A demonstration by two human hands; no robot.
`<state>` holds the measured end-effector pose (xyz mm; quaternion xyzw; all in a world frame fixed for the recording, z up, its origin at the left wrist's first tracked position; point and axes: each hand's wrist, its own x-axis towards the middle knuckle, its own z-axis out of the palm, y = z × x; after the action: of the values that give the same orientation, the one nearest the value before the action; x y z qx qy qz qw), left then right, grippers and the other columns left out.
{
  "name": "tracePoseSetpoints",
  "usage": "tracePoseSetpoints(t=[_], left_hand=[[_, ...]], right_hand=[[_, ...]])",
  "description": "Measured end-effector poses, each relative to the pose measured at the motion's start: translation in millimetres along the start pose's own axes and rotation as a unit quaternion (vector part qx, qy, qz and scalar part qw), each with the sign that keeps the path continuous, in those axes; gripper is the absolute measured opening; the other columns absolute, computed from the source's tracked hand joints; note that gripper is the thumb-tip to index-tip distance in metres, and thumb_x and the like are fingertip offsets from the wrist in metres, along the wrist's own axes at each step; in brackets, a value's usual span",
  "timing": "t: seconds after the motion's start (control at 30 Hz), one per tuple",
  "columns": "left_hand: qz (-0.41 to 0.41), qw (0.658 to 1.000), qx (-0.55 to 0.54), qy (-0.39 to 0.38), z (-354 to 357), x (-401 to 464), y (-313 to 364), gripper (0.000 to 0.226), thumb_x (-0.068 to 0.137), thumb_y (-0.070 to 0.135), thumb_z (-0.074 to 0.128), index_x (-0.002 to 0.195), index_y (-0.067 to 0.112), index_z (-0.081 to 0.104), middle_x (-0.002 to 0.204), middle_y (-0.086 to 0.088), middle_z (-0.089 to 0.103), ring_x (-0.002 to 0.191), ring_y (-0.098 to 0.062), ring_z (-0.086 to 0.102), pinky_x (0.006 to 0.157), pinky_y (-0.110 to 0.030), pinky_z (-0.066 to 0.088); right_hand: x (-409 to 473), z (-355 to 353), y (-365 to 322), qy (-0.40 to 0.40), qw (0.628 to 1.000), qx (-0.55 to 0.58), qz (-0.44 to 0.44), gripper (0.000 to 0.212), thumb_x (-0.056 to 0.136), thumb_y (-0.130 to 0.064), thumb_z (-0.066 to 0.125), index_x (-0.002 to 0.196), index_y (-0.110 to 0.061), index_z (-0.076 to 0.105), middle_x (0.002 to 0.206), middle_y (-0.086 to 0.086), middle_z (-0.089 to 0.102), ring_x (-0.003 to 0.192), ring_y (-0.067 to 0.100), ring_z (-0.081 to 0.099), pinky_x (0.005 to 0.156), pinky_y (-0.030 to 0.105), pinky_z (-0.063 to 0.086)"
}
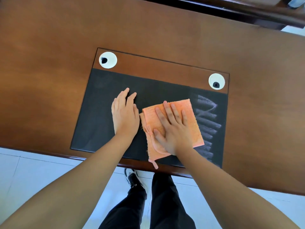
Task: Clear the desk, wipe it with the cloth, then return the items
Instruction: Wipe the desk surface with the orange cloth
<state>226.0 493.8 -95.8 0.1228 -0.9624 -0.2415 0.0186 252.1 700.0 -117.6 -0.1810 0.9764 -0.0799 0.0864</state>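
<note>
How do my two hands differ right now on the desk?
The right hand presses flat on the orange cloth; the left hand rests bare on the black mat. The right hand's fingers are spread, the left hand's closer together. Both are open, palm down.

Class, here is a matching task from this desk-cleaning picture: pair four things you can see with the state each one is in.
Things:
1. left hand
2. right hand
3. orange cloth
4. round grommets

States:
A. white, set in the wooden strip
B. flat on the bare black pad
C. pressing on the cloth
D. folded, beside pale wipe streaks

Pairs: 1-B, 2-C, 3-D, 4-A
</note>
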Motion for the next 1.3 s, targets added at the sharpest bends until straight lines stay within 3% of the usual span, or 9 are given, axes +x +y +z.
tracePoseSetpoints(t=[0.37,0.6,1.0,1.3], left_hand=[[0.012,1.000,0.001,-0.017,44,71,84,0.048,0.109,0.012,0.041,0.157,0.018,0.045,0.173,-0.003,0.026,0.161,-0.022,0.018,0.132,-0.044,0.010],[0.008,0.997,0.067,-0.031,81,118,134,0.064,0.102,0.026,0.025,0.166,0.023,0.025,0.176,-0.003,0.011,0.163,-0.022,0.006,0.131,-0.049,0.007],[0.002,0.993,0.118,-0.002,105,122,129,0.057,0.110,0.031,0.020,0.167,0.027,0.019,0.176,0.000,0.009,0.163,-0.021,0.008,0.131,-0.053,0.012],[0.008,0.993,0.114,0.003,109,122,126,0.057,0.109,0.032,0.019,0.166,0.028,0.019,0.176,0.000,0.010,0.163,-0.021,0.008,0.131,-0.053,0.012]], right_hand=[[123,-39,100,0.001,1.000,0.003,0.016,0.077,0.101,-0.066,0.032,0.169,-0.039,0.007,0.178,-0.007,-0.003,0.164,0.018,-0.006,0.131,0.053,0.004],[203,-61,153,0.017,0.999,-0.002,0.028,0.076,0.102,-0.068,0.028,0.169,-0.038,0.007,0.179,-0.004,0.000,0.165,0.021,-0.001,0.132,0.052,0.002],[336,-109,221,-0.002,0.999,-0.015,0.037,0.076,0.102,-0.072,0.012,0.169,-0.038,0.002,0.179,-0.003,-0.005,0.165,0.025,-0.003,0.132,0.053,0.001],[323,-107,214,0.005,0.997,-0.023,0.071,0.075,0.105,-0.067,0.010,0.170,-0.031,0.001,0.179,0.002,-0.006,0.165,0.027,-0.005,0.132,0.055,0.001]])
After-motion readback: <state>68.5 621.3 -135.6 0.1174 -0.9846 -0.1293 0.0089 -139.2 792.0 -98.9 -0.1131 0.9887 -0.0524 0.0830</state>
